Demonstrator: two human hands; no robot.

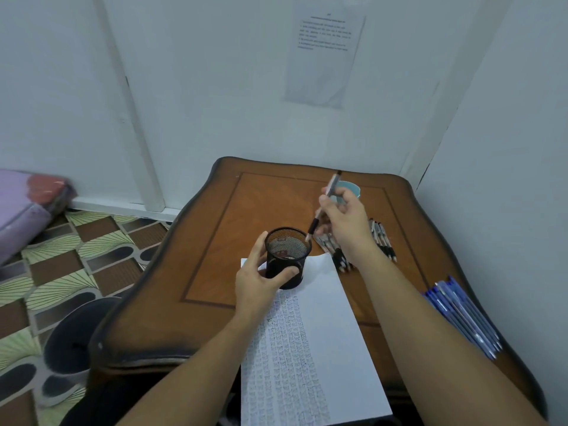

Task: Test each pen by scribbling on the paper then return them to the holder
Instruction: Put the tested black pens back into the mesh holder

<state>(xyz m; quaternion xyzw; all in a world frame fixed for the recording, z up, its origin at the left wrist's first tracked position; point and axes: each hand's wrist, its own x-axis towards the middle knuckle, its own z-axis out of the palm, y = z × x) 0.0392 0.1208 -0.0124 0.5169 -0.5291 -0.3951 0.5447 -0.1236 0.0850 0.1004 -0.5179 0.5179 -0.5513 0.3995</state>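
Note:
A black mesh pen holder (287,256) stands on the top edge of a white paper (310,342) covered with rows of scribbles. My left hand (256,281) grips the holder from the left. My right hand (344,219) pinches a grey pen (325,204) with a black grip, tip down at the holder's right rim. A pile of black-and-white pens (353,244) lies on the table under my right hand and partly hidden by it. A bundle of blue pens (461,315) lies near the table's right edge.
The wooden table (215,241) stands in a corner between white walls. A light blue cup (350,189) sits behind my right hand. A printed sheet (322,53) hangs on the wall. At the left are a patterned floor (61,265), a purple cushion (27,207) and a dark stool (70,342).

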